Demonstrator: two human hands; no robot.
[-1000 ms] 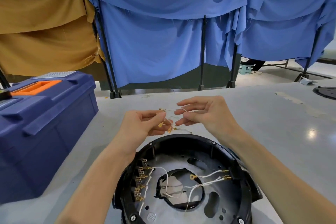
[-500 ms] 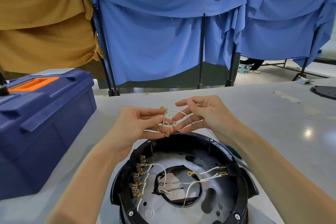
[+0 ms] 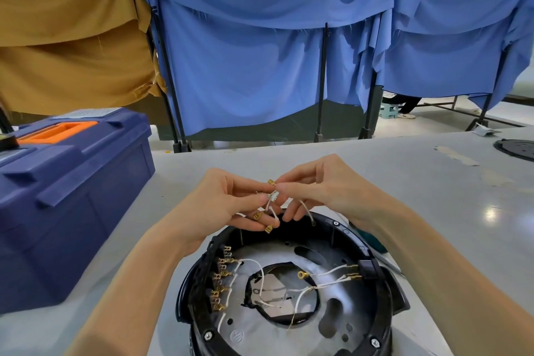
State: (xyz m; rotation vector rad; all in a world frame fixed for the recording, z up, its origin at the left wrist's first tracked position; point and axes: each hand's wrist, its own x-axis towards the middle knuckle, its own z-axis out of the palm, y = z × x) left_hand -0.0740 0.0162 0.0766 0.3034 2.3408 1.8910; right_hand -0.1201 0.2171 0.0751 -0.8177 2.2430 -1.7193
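Currently held: wire bundle (image 3: 273, 197), short white leads with brass spade terminals, pinched between both hands just above the far rim of the housing.

Left hand (image 3: 228, 205): thumb and forefinger closed on the bundle's knotted middle, other fingers curled beneath, two terminals dangling past them.

Right hand (image 3: 320, 188): fingertips pinching the same knot from the opposite side, close to the top terminal (image 3: 270, 181); loose lead (image 3: 307, 212) hanging below its fingers toward the housing.

Below and nearer than both hands: black round housing (image 3: 383, 312), open side up, on the table (image 3: 433, 205). Row of brass tabs (image 3: 221, 277) under the left wrist, ring terminal (image 3: 302, 274) under the right forearm, white leads crossing the central opening.

Left of the left hand: blue toolbox (image 3: 72, 196), lid shut. Far right of the right hand: black disc (image 3: 515, 149). Beyond both hands: blue cloth (image 3: 245, 66) over a frame.

Risks, as judged:
- Knot tightened rather than freed, through pulling both hands straight apart.
- Thin lead torn from its crimp, through a hard tug on a terminal.
- Dangling lead snagged on the housing rim or the fitted wiring, through lowering the bundle unsorted.
- Terminal dropped into the housing, owing to the narrow fingertip pinch.
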